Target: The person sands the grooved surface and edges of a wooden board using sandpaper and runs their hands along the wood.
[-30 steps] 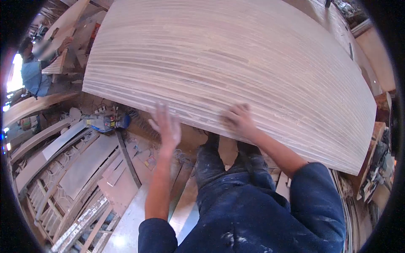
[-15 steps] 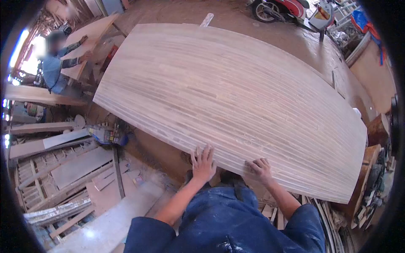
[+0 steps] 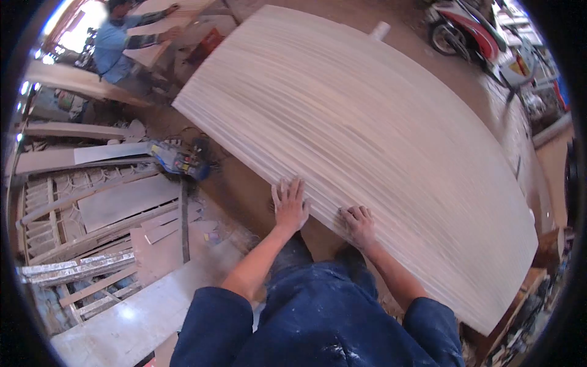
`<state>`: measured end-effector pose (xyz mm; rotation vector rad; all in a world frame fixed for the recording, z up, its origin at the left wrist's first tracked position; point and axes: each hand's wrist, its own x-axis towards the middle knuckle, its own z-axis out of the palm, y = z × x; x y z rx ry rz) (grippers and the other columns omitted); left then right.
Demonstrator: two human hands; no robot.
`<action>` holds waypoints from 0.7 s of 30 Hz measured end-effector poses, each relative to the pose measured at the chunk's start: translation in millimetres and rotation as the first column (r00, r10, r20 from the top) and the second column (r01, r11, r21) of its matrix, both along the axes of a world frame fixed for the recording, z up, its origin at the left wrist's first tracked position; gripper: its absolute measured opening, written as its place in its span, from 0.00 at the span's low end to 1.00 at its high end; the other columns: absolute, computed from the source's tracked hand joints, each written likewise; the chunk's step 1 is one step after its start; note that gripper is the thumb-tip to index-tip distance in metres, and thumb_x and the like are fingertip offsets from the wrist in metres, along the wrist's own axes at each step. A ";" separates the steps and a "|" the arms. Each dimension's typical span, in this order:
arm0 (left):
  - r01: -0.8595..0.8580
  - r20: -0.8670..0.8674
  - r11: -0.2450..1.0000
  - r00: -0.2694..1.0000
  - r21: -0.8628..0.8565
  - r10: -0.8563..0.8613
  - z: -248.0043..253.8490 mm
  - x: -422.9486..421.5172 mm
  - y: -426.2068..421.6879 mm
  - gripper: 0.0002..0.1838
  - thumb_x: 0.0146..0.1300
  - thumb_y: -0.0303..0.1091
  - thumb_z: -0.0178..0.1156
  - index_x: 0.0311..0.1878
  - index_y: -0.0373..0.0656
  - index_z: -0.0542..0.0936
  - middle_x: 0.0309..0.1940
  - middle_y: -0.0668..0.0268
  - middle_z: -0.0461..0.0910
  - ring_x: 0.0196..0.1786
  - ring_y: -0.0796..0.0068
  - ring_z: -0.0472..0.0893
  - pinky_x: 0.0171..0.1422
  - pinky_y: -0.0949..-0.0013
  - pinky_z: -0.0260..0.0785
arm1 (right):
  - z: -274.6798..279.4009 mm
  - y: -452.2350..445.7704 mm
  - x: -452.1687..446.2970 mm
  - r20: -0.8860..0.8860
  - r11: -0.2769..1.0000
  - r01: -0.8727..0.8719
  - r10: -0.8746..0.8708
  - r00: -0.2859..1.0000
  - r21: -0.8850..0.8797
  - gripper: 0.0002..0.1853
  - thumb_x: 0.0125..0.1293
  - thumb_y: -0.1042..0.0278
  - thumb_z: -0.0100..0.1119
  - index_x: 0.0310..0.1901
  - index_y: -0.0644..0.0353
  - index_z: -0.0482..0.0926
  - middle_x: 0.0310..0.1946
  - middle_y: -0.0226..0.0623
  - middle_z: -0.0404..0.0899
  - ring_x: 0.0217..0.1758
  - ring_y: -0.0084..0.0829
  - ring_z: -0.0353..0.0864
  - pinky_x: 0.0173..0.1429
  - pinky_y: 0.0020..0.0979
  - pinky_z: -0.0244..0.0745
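Note:
A large wooden panel (image 3: 367,134) with a curved far edge and narrow lengthwise strips lies in front of me. My left hand (image 3: 290,207) rests on its near edge, fingers stretched out over the top surface. To the right along that same edge, my right hand (image 3: 359,227) lies on the panel with its fingers slightly bent and apart. Pale dust coats the fingers of both hands. Neither hand holds a separate object. The underside of the panel is hidden.
A blue power tool (image 3: 180,160) sits left of the panel among boards and wooden frames (image 3: 52,202). A pale board (image 3: 122,318) lies at lower left. Another person (image 3: 116,46) works at a board in the far left. A red motorbike (image 3: 471,33) stands beyond the panel.
The view has turned, so the panel and its surroundings appear shifted and tilted clockwise. Both hands remain on the near edge, looking slightly closer together.

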<state>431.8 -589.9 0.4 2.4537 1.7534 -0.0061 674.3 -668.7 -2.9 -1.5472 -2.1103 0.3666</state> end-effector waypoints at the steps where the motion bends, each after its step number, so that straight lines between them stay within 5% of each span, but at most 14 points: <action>1: -0.024 0.054 0.999 0.998 0.044 0.022 -1.8 -16.8 16.9 0.37 0.70 0.50 0.55 0.78 0.46 0.62 0.80 0.64 0.55 0.81 0.43 0.52 0.82 0.33 0.33 | 4.3 27.0 -26.0 -0.034 1.000 -0.005 0.005 0.999 -0.020 0.24 0.55 0.55 0.71 0.52 0.55 0.82 0.43 0.36 0.78 0.49 0.42 0.76 0.52 0.45 0.72; 5: -0.088 0.156 0.988 0.985 0.130 0.067 -19.0 -81.5 94.1 0.37 0.67 0.47 0.59 0.77 0.44 0.63 0.79 0.63 0.57 0.80 0.42 0.53 0.81 0.31 0.32 | 6.0 146.3 -139.1 -0.046 0.999 -0.035 0.033 0.998 -0.036 0.23 0.56 0.55 0.70 0.53 0.53 0.82 0.44 0.37 0.78 0.48 0.43 0.76 0.55 0.46 0.72; 10: -0.187 0.019 0.970 0.982 0.157 0.187 -19.2 -178.2 200.9 0.34 0.73 0.50 0.51 0.78 0.46 0.63 0.77 0.64 0.59 0.81 0.45 0.52 0.83 0.34 0.30 | 3.7 262.1 -241.1 -0.042 0.993 -0.057 0.053 0.998 -0.102 0.17 0.61 0.62 0.65 0.52 0.51 0.84 0.43 0.37 0.79 0.49 0.43 0.77 0.57 0.43 0.71; 13: -0.230 -0.014 0.950 0.971 0.209 0.238 -36.7 -246.2 264.7 0.33 0.76 0.50 0.47 0.79 0.48 0.59 0.80 0.65 0.56 0.82 0.46 0.50 0.83 0.34 0.28 | 21.1 237.0 -226.9 -0.003 0.998 -0.058 0.058 0.998 0.020 0.17 0.61 0.64 0.66 0.52 0.51 0.86 0.43 0.36 0.81 0.49 0.42 0.78 0.56 0.42 0.71; 15: -0.329 -0.030 0.941 0.943 0.076 0.332 -32.3 -280.4 310.2 0.35 0.76 0.54 0.45 0.81 0.52 0.55 0.82 0.63 0.52 0.83 0.44 0.45 0.82 0.33 0.28 | 5.4 182.4 -179.2 0.022 0.984 0.038 -0.035 0.999 -0.173 0.24 0.53 0.61 0.72 0.54 0.51 0.84 0.46 0.36 0.81 0.49 0.42 0.78 0.54 0.44 0.71; 21: -0.516 0.146 0.846 0.834 -0.129 0.531 -41.9 -332.8 376.1 0.40 0.76 0.61 0.42 0.83 0.55 0.46 0.84 0.61 0.39 0.83 0.41 0.38 0.81 0.30 0.28 | 7.2 142.4 -142.1 0.076 0.977 0.103 -0.090 0.993 -0.184 0.17 0.55 0.69 0.72 0.48 0.53 0.87 0.38 0.35 0.83 0.43 0.39 0.79 0.48 0.41 0.72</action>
